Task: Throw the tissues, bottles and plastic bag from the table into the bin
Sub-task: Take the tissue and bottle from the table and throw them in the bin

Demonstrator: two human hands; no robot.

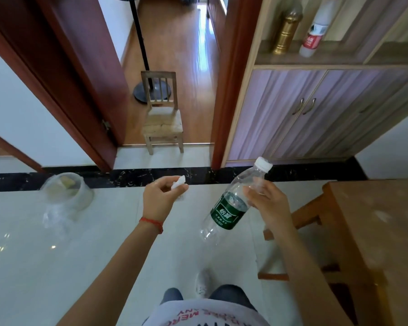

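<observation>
My left hand point(161, 196) pinches a small crumpled white tissue point(180, 180) between its fingertips, held out over the pale tiled floor. My right hand point(267, 205) grips an empty clear plastic bottle point(231, 203) with a green label and a white cap, tilted with the cap up to the right. The bin point(67, 191), a round one lined with a clear plastic bag, stands on the floor to the left, well apart from both hands. The wooden table point(372, 222) shows at the right edge.
A small wooden chair point(163, 116) stands in the doorway ahead, with a fan stand point(141, 50) behind it. A cabinet point(316, 109) with two bottles on its shelf fills the upper right. A wooden stool frame point(304, 215) sits under the table. My shoe point(203, 283) is below.
</observation>
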